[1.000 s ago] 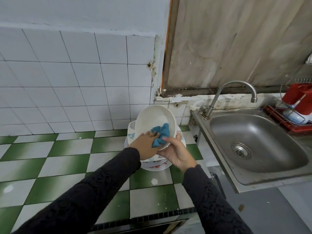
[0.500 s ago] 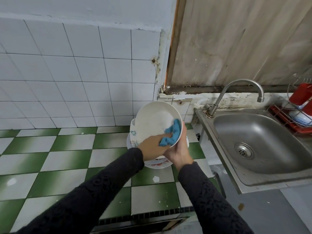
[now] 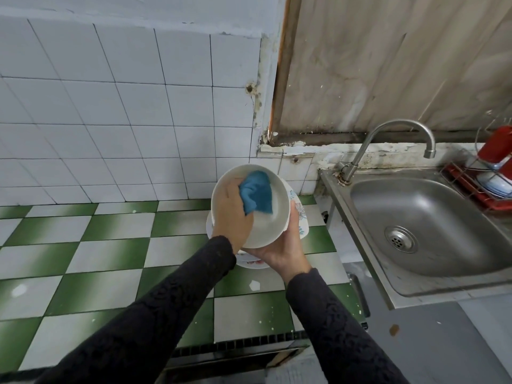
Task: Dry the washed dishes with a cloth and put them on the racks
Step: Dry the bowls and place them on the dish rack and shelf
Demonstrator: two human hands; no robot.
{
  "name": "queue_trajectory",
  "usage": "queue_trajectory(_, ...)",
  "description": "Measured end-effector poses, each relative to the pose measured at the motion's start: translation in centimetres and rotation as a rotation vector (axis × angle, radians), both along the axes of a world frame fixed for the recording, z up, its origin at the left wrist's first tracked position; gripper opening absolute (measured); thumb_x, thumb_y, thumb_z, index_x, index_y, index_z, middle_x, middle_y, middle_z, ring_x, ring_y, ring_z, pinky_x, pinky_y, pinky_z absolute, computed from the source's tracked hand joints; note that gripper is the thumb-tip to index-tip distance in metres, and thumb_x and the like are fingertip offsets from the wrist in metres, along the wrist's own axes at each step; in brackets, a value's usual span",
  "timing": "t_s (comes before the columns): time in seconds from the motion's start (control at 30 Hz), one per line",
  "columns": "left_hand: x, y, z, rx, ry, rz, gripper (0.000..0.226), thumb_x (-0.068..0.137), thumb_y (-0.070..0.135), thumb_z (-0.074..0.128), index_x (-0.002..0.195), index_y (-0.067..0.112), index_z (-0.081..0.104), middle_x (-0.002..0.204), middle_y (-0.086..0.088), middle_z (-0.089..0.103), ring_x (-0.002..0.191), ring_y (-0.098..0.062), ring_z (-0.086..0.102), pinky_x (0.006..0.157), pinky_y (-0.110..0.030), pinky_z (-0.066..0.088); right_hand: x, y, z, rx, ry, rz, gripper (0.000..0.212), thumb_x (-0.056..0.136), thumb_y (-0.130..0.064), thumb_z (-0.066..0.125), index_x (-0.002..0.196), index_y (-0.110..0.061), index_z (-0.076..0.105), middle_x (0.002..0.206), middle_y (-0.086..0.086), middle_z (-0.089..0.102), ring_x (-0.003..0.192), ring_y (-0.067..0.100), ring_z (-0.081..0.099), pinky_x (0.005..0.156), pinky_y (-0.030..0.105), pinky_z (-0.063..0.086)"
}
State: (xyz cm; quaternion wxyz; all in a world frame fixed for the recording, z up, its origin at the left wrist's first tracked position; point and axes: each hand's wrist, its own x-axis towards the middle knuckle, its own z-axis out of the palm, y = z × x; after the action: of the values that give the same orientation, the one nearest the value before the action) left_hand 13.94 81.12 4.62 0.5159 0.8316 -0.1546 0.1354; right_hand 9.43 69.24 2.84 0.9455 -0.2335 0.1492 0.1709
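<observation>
Plainly the job is midway at best. Closest to the camera, two dark sleeves reach over the green-and-white tiled desk. The right hand cups the white bowl from beneath, fingers curled round its lower rim. It holds the bowl tilted toward the camera, just above the pile. The left hand is inside the bowl, fingers bunched on the blue cloth and pressing it against the inner wall. So this bowl is being wiped and is not yet racked; whether its outside is dry I cannot tell.

Just behind and under it, a stack of dishes sits on the desk. A flower-printed rim shows at the right and a plate with a red pattern at the bottom. The bowl and hands hide how many pieces lie in the stack. I judge that these are waiting for the cloth.

Further right, the steel sink lies under the curved faucet. At the far right edge, the red wire rack holds a pale dish with something red above it, so a few pieces seem already put away. The rack is well apart from the hands, past the sink.
</observation>
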Motion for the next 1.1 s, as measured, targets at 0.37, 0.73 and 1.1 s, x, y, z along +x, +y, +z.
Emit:
queue_trajectory(0.37,-1.2,0.2,-0.2,0.148,0.536,-0.536,0.042,0.098,0.03,0.055,0.139,0.033,0.051,0.132,0.006,0.061,0.122,-0.014,0.055,0.112,-0.034,0.039,0.7,0.4,0.1,-0.099,0.135,-0.178,0.083,0.073,-0.064,0.074,0.139,-0.019,0.054,0.123,0.024,0.068,0.112,0.045,0.066,0.077,0.063,0.057)
queue_trajectory(0.73,1.9,3.8,5.1,0.083,0.673,-0.217,0.04,0.089,0.007,0.043,0.051,0.014,0.036,0.047,-0.002,0.039,0.047,-0.011,0.04,0.054,-0.02,0.039,0.2,-1.8,0.3,-0.031,0.004,0.0,0.079,0.086,-0.073,0.054,0.144,-0.019,0.051,0.138,0.026,0.059,0.132,0.046,0.05,0.099,0.065,0.047)
queue_trajectory(1.1,-2.5,-0.3,2.0,-0.183,0.314,0.023,0.048,0.097,0.008,0.054,0.142,0.018,0.046,0.127,0.002,0.055,0.115,-0.015,0.051,0.102,-0.028,0.039,0.8,2.6,0.3,-0.032,-0.01,-0.027,0.081,0.077,-0.06,0.072,0.145,-0.021,0.05,0.141,0.019,0.059,0.132,0.043,0.052,0.1,0.065,0.047)
